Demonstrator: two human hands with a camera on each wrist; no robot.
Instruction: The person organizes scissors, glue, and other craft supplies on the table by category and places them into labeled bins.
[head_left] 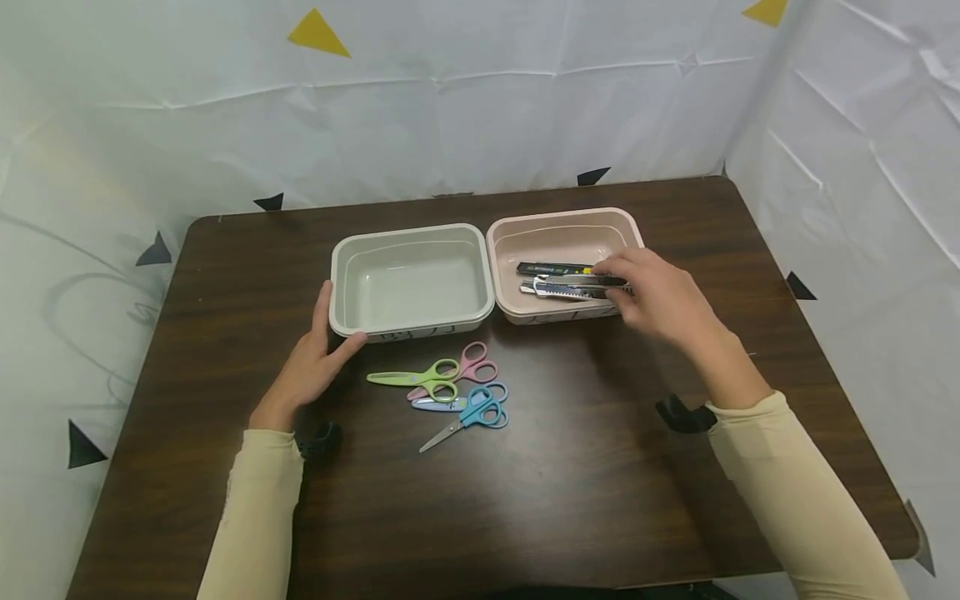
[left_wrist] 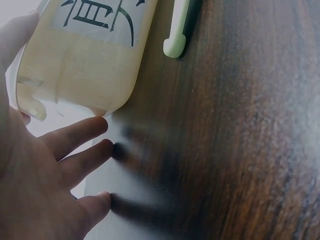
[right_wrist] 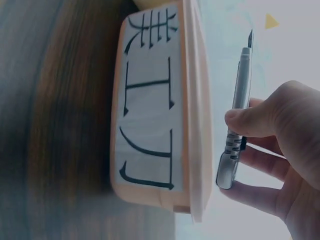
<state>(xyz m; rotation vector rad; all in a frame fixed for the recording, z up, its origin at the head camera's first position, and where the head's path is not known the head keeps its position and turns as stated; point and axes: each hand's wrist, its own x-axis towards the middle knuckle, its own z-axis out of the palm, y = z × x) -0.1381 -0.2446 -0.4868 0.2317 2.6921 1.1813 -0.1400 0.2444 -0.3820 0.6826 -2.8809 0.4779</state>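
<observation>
My right hand is at the right end of a pink box. Its thumb and fingers pinch a silver utility knife, which hangs level above the rim in the right wrist view, blade tip out. Inside the pink box, a black utility knife with a yellow part shows beside the fingers. My left hand rests spread at the near left corner of a pale green box, thumb at the front rim, fingers along the left side. No contents show in the green box.
In front of the green box lie green scissors, pink scissors, lilac-blue scissors and blue scissors, partly overlapping. Both boxes bear labels with black characters. White sheeting stands behind the brown table.
</observation>
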